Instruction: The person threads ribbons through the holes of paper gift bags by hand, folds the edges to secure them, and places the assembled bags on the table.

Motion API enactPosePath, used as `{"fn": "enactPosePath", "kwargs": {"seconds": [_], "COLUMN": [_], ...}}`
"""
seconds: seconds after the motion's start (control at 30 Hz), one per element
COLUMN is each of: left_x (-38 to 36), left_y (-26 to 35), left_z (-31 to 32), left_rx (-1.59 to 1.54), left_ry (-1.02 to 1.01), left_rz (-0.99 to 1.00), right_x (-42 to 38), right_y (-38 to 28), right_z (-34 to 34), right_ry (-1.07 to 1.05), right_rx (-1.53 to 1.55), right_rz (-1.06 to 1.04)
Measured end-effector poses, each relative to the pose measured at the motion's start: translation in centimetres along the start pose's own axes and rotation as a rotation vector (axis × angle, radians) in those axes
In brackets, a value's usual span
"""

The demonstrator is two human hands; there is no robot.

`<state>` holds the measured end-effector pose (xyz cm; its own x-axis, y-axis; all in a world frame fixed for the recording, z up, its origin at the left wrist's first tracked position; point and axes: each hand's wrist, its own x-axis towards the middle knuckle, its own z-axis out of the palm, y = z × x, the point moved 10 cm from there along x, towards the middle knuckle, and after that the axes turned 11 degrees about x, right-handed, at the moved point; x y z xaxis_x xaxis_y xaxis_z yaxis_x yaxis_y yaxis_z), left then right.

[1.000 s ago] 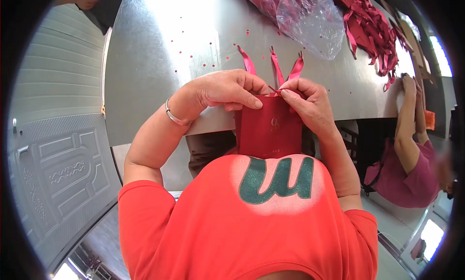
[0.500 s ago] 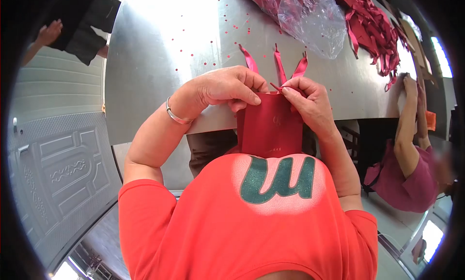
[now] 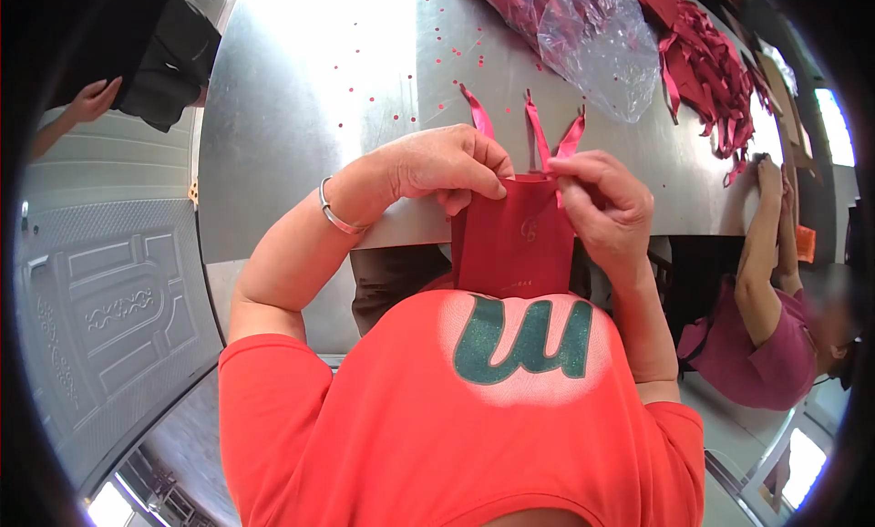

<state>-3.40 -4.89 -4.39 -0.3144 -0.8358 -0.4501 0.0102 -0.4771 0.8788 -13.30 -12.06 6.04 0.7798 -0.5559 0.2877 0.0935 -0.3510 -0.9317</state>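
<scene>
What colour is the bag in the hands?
The bag is deep red, seen best in the head view.

Lower print [image 3: 521, 284] on red bag [image 3: 501, 249] too sm. to read; plastic bag [image 3: 597, 48] cut off @ top.

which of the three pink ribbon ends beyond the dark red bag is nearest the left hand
The leftmost glossy pink ribbon end, seen just behind the left hand; the other two run down toward the right hand.
</scene>
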Motion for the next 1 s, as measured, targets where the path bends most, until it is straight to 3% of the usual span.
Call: {"fn": "enactPosePath", "kwargs": {"seconds": [0.17,0.57,1.0], "left_x": [-0.1,-0.4,-0.7], "left_y": [0.7,1.1,1.6], "left_z": [-0.1,-0.1,-0.1], "left_rx": [0.083,0.07,0.187], "left_ry": [0.029,0.05,0.093], "left_rz": [0.03,0.045,0.043], "right_x": [-0.6,-1.1,-1.0], "right_y": [0.2,-2.9,-3.9], "right_z": [1.5,3.6,4.7], "right_ry": [-0.064,-0.156,-0.124], "right_rx": [0.083,-0.385,-0.59], "right_rz": [0.083,-0.253,-0.334]}}
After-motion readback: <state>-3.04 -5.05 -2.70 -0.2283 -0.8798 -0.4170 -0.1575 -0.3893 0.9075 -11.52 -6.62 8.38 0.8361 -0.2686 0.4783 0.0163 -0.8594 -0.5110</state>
